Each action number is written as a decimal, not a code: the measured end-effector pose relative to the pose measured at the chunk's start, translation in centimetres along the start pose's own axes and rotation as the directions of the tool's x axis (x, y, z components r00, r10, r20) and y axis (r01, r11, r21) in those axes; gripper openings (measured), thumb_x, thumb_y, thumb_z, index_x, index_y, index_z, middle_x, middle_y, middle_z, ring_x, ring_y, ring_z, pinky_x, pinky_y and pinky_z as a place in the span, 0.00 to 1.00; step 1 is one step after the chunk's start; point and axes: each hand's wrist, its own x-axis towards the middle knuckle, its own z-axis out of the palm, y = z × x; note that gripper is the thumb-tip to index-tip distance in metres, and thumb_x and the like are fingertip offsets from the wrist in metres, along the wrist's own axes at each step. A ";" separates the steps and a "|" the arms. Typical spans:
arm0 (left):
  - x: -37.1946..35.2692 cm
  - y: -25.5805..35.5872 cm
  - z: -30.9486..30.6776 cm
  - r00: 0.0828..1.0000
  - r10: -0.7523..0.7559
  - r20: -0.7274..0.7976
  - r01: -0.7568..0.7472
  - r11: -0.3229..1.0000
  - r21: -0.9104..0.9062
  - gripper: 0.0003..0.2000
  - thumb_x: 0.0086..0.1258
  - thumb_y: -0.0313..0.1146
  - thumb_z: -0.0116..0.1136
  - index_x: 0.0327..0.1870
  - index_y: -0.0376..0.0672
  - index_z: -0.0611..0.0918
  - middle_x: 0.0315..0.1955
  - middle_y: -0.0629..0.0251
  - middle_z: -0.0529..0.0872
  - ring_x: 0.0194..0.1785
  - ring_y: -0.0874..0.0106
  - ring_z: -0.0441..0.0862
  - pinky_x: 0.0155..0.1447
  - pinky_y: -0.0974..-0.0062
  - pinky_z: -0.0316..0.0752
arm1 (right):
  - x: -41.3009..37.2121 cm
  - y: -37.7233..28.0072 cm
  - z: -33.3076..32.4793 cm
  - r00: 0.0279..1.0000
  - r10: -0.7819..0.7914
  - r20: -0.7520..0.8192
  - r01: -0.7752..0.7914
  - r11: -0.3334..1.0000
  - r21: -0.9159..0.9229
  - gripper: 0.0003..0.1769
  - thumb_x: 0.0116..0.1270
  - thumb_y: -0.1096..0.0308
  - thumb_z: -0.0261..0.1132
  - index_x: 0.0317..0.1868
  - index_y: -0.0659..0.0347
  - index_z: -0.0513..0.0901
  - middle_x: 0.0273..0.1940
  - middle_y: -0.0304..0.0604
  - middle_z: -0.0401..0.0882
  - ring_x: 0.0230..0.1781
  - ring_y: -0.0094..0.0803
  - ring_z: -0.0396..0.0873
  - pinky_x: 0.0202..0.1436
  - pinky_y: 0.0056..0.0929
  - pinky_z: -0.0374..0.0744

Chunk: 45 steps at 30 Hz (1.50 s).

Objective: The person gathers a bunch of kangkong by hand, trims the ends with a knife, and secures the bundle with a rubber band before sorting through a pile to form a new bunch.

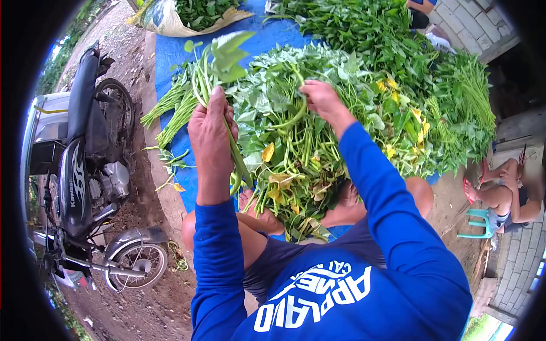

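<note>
My left hand [213,136] is closed around a small bunch of leafy green stems [228,57], held upright with the leaves above my fist and the stem ends hanging below. My right hand [325,101] pinches a thick, curved green stem [294,118] over the pile. Between my knees and beyond spreads a large heap of leafy greens [307,142], tangled and loose, with yellowed leaves [267,152] among them. Left of my left hand lie bundles of greens [181,113] with their stems lined up side by side.
A blue tarp [169,54] lies under the greens. At the top stands an open sack [162,21] of greens. A motorcycle [77,182] is parked on the dirt at left. On the right a person [497,196] sits on a green stool [479,223]; another person's arm [422,5] shows at the top.
</note>
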 end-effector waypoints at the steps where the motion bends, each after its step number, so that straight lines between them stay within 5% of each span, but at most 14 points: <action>1: 0.2 0.1 -0.2 1.000 0.010 -0.007 -0.010 1.000 0.003 0.16 0.83 0.47 0.64 0.36 0.48 0.78 0.24 0.75 0.79 0.19 0.86 0.71 0.21 0.85 0.65 | -1.8 -2.1 -0.4 1.000 -0.027 -0.016 0.027 0.998 0.049 0.12 0.76 0.67 0.68 0.56 0.57 0.86 0.34 0.27 0.77 0.30 0.19 0.73 0.33 0.19 0.74; 3: 0.5 0.6 -0.7 0.999 0.031 -0.027 -0.031 1.000 0.003 0.15 0.83 0.47 0.64 0.37 0.47 0.79 0.24 0.75 0.78 0.19 0.86 0.71 0.21 0.85 0.65 | -6.9 -5.1 -2.0 0.990 -0.114 0.085 0.103 0.987 0.121 0.21 0.76 0.68 0.68 0.67 0.56 0.83 0.43 0.30 0.84 0.33 0.16 0.75 0.31 0.18 0.74; 5: -0.1 0.5 -0.5 0.999 0.020 -0.029 -0.020 1.000 0.007 0.15 0.83 0.46 0.64 0.38 0.47 0.80 0.24 0.75 0.78 0.18 0.86 0.71 0.22 0.85 0.65 | -8.5 -3.1 -3.8 0.985 -0.094 0.145 0.063 0.976 0.207 0.21 0.76 0.68 0.69 0.67 0.56 0.83 0.44 0.30 0.86 0.32 0.14 0.77 0.28 0.15 0.71; 8: -0.8 1.0 0.5 0.999 0.036 -0.036 -0.036 0.999 0.004 0.15 0.82 0.46 0.65 0.37 0.48 0.79 0.23 0.76 0.78 0.19 0.86 0.70 0.21 0.84 0.65 | -16.5 -5.7 -1.5 0.993 -0.108 0.054 0.098 0.982 0.163 0.20 0.76 0.70 0.69 0.66 0.53 0.84 0.41 0.24 0.84 0.30 0.12 0.74 0.28 0.16 0.70; 11: -2.3 -1.0 0.1 1.000 0.003 0.002 -0.003 0.996 0.092 0.15 0.80 0.44 0.67 0.35 0.48 0.78 0.22 0.76 0.77 0.19 0.86 0.70 0.22 0.83 0.64 | -16.7 -0.1 -3.8 0.984 -0.107 0.140 0.058 0.946 0.318 0.26 0.75 0.69 0.70 0.71 0.53 0.81 0.45 0.26 0.84 0.34 0.11 0.74 0.27 0.14 0.66; 12: -2.3 -1.3 0.3 1.000 0.016 0.021 -0.018 0.993 0.119 0.15 0.80 0.44 0.67 0.34 0.48 0.78 0.22 0.76 0.77 0.18 0.86 0.70 0.22 0.83 0.64 | -18.7 -1.2 -2.7 0.995 -0.093 0.036 0.081 0.967 0.241 0.26 0.75 0.69 0.71 0.72 0.56 0.81 0.42 0.28 0.85 0.35 0.12 0.79 0.24 0.12 0.66; 15: -2.8 -2.3 1.3 1.000 0.021 0.017 -0.022 0.998 0.066 0.15 0.79 0.43 0.68 0.32 0.48 0.78 0.19 0.76 0.76 0.18 0.85 0.70 0.22 0.82 0.63 | -20.6 0.1 -3.3 0.973 -0.143 0.180 0.063 0.920 0.386 0.28 0.74 0.68 0.73 0.73 0.56 0.80 0.44 0.29 0.85 0.39 0.13 0.78 0.27 0.11 0.68; 25: -5.1 -7.1 5.3 0.980 0.147 0.131 -0.150 0.989 0.017 0.22 0.86 0.53 0.56 0.30 0.48 0.78 0.19 0.76 0.76 0.20 0.85 0.69 0.24 0.81 0.63 | -26.3 2.3 -2.1 0.980 -0.167 0.104 0.127 0.942 0.312 0.25 0.76 0.74 0.70 0.72 0.55 0.81 0.47 0.29 0.87 0.40 0.16 0.79 0.40 0.16 0.77; 29: -7.5 -9.3 6.7 0.983 -0.088 0.159 0.084 0.996 0.032 0.24 0.85 0.59 0.53 0.42 0.44 0.84 0.29 0.70 0.87 0.24 0.82 0.76 0.28 0.82 0.70 | -27.0 3.9 -0.8 0.967 -0.205 0.154 0.164 0.956 0.242 0.25 0.78 0.75 0.68 0.73 0.58 0.81 0.52 0.31 0.89 0.44 0.15 0.81 0.44 0.16 0.77; 33: -8.4 -9.5 6.8 0.958 -0.152 0.245 0.145 0.988 0.046 0.16 0.85 0.49 0.60 0.43 0.44 0.85 0.28 0.75 0.83 0.27 0.84 0.75 0.29 0.81 0.70 | -27.5 4.5 0.2 0.970 -0.175 0.169 0.144 0.973 0.183 0.24 0.79 0.74 0.68 0.73 0.60 0.81 0.55 0.33 0.89 0.49 0.17 0.82 0.49 0.17 0.78; 37: -8.0 -9.9 6.0 0.942 -0.108 0.317 0.090 0.993 0.072 0.10 0.84 0.40 0.63 0.43 0.45 0.85 0.28 0.78 0.82 0.29 0.86 0.73 0.31 0.82 0.68 | -26.6 3.4 -0.3 0.957 -0.200 0.212 0.193 0.980 0.054 0.22 0.77 0.74 0.70 0.70 0.62 0.83 0.53 0.36 0.89 0.47 0.18 0.83 0.50 0.19 0.81; 41: -8.4 -10.6 6.0 0.910 -0.045 0.412 -0.010 0.991 0.131 0.09 0.85 0.39 0.62 0.45 0.44 0.86 0.29 0.81 0.79 0.31 0.87 0.71 0.34 0.82 0.66 | -25.2 -3.1 -0.1 0.927 -0.363 -0.092 0.352 0.928 -0.120 0.14 0.76 0.68 0.72 0.57 0.67 0.89 0.40 0.31 0.88 0.35 0.15 0.78 0.38 0.18 0.76; 45: -9.8 -9.9 6.6 0.869 -0.019 0.494 -0.062 0.987 0.148 0.09 0.86 0.36 0.61 0.49 0.41 0.86 0.28 0.82 0.78 0.31 0.87 0.69 0.34 0.82 0.65 | -23.2 -4.8 0.3 0.918 -0.386 -0.086 0.394 0.912 0.113 0.10 0.78 0.66 0.71 0.48 0.66 0.90 0.36 0.31 0.87 0.32 0.16 0.78 0.36 0.20 0.75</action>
